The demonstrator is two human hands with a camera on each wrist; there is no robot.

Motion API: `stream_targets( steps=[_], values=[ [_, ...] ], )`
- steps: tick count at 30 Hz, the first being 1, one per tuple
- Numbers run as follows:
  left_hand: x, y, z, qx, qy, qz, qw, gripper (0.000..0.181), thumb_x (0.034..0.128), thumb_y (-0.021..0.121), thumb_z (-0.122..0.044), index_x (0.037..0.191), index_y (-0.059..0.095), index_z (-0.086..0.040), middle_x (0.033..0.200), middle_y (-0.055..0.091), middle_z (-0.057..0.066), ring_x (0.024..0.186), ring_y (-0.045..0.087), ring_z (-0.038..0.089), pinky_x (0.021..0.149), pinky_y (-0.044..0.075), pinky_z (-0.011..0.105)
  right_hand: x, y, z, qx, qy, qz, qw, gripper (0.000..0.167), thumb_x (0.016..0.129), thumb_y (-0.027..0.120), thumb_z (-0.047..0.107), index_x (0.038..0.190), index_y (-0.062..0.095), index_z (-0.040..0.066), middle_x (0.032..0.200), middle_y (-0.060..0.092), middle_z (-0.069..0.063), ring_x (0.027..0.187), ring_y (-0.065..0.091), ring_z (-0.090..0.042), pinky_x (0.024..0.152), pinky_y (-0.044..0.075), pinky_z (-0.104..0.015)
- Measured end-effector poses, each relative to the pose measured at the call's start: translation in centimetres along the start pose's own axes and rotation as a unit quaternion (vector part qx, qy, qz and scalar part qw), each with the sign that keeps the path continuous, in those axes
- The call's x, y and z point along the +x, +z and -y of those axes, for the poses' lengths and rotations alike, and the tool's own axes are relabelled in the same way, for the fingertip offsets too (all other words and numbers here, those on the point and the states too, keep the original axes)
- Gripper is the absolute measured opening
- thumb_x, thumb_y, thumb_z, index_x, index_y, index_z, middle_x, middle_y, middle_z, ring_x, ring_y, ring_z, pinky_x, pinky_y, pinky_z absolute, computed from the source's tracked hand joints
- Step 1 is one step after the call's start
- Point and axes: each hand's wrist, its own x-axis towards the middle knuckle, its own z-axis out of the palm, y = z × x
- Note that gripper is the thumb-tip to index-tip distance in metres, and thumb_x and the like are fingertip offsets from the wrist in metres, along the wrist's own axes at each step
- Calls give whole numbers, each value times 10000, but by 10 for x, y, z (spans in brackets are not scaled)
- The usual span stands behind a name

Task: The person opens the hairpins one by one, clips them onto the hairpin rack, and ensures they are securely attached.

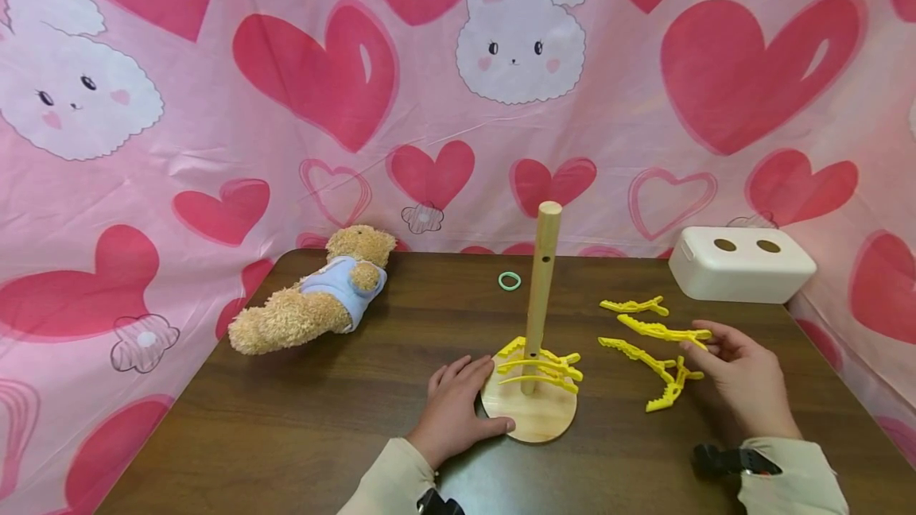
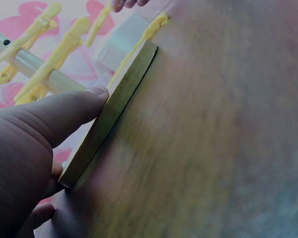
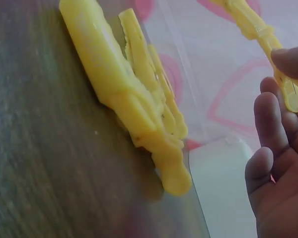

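Yellow clip (image 1: 657, 330), right of the wooden stand (image 1: 541, 284), is pinched by thumb and fingers of the right hand (image 1: 747, 376); the left hand (image 1: 458, 406), fingers outstretched, touches the stand's base (image 1: 535, 422).

1 yellow clip (image 1: 657, 331) aloft, right of upright wooden stand (image 1: 542, 284)

I have the left hand (image 1: 458, 413) spread, thumb (image 1: 495, 426) apart, while the right hand (image 1: 747, 380) pinches between thumb and fingers (image 3: 269, 116).
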Motion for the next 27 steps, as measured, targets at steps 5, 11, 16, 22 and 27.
stream_targets(
  steps=[5,11,16,22,27],
  values=[
    [0,0,-1,-9,8,-14,10000,913,766,790,-595,1490,500,-120,1517,489,17,1431,356,307,1118,197,616,0,3,-1,-211,-206,39,9996,497,945,707,364,1295,624,21,866,660,27,732,562,-88,583,487,-202],
    [-1,1,-1,14,39,-61,10000,908,761,792,-594,1482,509,-120,1509,499,17,1423,366,307,1114,203,615,1,6,-9,-33,-144,336,9993,511,964,679,365,1326,535,34,793,629,-50,646,531,-160,541,448,-263],
    [0,1,-1,32,43,-65,10000,905,761,793,-594,1480,512,-122,1506,502,19,1422,368,309,1114,203,616,2,8,-14,209,-283,619,9975,412,984,662,163,1304,461,-1,837,648,-58,626,593,-124,558,500,-258],
    [0,1,0,0,10,-38,10000,904,761,795,-595,1480,511,-126,1508,499,17,1426,361,309,1117,194,618,2,11,-15,463,-201,655,9966,342,960,661,34,1243,478,-20,989,660,-63,716,649,-62,616,550,-231],
    [0,1,0,-22,0,-41,10000,904,761,796,-595,1480,512,-127,1509,499,16,1427,360,310,1118,195,619,3,11,-15,728,-237,701,9946,367,954,687,83,1235,481,-33,968,634,108,779,657,-17,657,561,-223]
  ],
)
